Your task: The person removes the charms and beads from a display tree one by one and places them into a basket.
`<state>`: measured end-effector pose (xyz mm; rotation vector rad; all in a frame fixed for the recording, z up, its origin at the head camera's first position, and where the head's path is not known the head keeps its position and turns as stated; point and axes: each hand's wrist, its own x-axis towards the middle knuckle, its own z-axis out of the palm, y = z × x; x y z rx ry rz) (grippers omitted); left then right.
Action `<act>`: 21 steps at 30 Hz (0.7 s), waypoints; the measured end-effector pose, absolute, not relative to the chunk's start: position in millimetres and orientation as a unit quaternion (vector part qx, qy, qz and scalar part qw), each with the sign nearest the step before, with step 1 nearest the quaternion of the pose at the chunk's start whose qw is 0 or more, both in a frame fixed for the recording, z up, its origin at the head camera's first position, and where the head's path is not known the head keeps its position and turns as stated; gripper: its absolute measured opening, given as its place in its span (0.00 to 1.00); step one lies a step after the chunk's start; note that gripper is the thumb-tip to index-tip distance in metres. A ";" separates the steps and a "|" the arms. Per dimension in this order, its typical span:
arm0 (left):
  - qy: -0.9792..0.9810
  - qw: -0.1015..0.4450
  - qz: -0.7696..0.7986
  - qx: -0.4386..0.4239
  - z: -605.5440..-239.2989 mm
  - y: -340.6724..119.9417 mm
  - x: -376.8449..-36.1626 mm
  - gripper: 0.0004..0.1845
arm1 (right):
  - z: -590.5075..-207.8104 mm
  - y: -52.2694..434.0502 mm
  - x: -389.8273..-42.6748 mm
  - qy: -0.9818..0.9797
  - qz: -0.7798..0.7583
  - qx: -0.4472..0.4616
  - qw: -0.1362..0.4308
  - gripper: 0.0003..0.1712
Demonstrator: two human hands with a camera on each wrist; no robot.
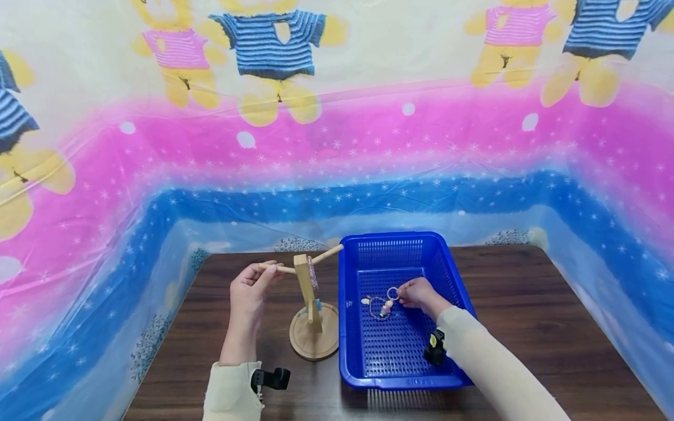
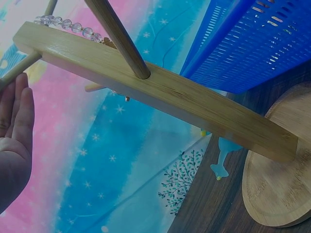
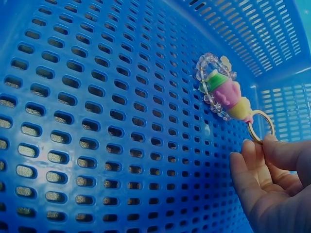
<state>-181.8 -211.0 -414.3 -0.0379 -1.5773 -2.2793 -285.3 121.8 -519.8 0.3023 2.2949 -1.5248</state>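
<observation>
Fingers (image 3: 252, 174) of the right hand (image 1: 418, 294) fill the near corner of the right wrist view, curled so that fingertip and thumb pinch the metal ring (image 3: 261, 127) of a keychain (image 3: 224, 94). Just beyond the pinch hangs its pastel charm, pink, green and yellow, with a loop of clear beads around it, all lying on the perforated floor of the blue basket (image 1: 353, 327). In the head view this grip sits near the basket's middle, the charm just left of the fingers.

Left of the basket, the left hand (image 1: 247, 295) holds the outer end of a thin peg (image 1: 278, 268) on the wooden stand (image 1: 310, 304); its fingers look fairly straight along the peg, so how firmly they close is unclear. Right of that hold, a beaded bracelet (image 1: 313, 273) hangs from the stand's post. Below it a small blue charm (image 2: 221, 165) dangles above the round base, which rests on the dark wooden table (image 1: 526, 304).
</observation>
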 end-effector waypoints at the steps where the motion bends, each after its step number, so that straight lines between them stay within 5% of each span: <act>1: -0.558 0.184 -0.809 -0.014 -414.0 -211.2 -181.8 0.19 | -520.2 121.6 -285.4 0.812 -0.542 0.108 0.185 0.10; 21: -0.540 0.173 -0.823 -0.005 -412.9 -212.6 -182.6 0.19 | -527.9 120.6 -287.7 0.744 -0.614 0.158 0.210 0.15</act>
